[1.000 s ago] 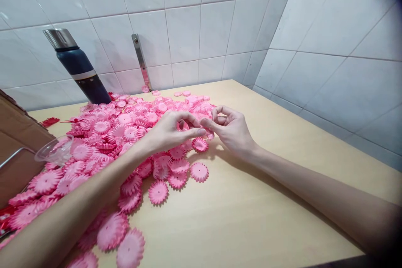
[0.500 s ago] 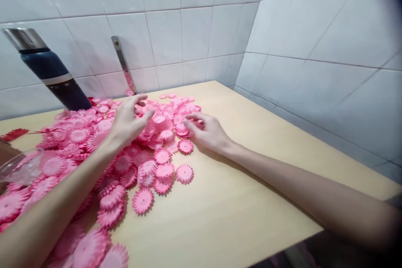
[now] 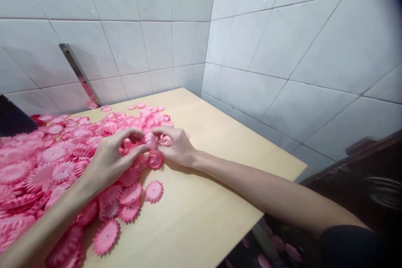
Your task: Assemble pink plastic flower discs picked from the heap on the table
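My left hand (image 3: 117,150) reaches over a heap of pink discs (image 3: 56,155) with serrated edges, some with a small hole in the centre. Its thumb and fingertips close on one side of a pale pink disc (image 3: 151,140). From the right, my right hand (image 3: 177,144) pinches the other side of that piece, which looks folded or crumpled between the fingertips. Both hands hover at the heap's right edge. A single disc (image 3: 154,191) lies flat on the wood nearby, and another (image 3: 106,237) sits closer to me.
The light wooden tabletop (image 3: 213,209) meets a tiled wall (image 3: 125,46). A metal strip (image 3: 80,76) leans there, and part of a dark bottle (image 3: 14,117) shows at left. Past the table's right edge is a dark brown object (image 3: 361,176); pink pieces (image 3: 278,243) lie below.
The view has swung right, so most of the bottle has left the frame. My hands were apart and have come together on a pale pink disc.
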Demonstrator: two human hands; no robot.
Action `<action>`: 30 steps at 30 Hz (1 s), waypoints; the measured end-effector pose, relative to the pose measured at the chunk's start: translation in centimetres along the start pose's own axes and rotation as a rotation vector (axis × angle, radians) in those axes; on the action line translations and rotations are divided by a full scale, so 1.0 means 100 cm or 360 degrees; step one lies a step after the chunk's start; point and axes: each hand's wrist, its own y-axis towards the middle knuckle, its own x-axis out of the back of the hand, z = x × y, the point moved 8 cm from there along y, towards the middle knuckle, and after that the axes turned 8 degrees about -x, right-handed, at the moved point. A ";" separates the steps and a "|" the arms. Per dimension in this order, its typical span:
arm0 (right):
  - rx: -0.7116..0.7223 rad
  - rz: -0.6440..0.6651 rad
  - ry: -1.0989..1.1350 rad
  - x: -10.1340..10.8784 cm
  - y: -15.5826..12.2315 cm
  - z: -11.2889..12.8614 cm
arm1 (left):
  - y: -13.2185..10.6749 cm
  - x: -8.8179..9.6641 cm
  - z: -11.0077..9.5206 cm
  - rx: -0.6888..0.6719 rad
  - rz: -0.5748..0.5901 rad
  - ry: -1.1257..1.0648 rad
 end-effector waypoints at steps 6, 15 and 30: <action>0.0167 -0.0056 -0.0381 0.003 0.001 0.007 | -0.003 0.018 0.013 0.0344 -0.0140 0.0013; 0.0162 -0.0115 -0.0598 0.008 0.004 0.010 | -0.012 0.013 0.024 0.0715 -0.0256 -0.0258; 0.0417 -0.0119 -0.0124 0.003 -0.009 0.023 | -0.008 -0.014 0.026 0.0460 0.0089 -0.0774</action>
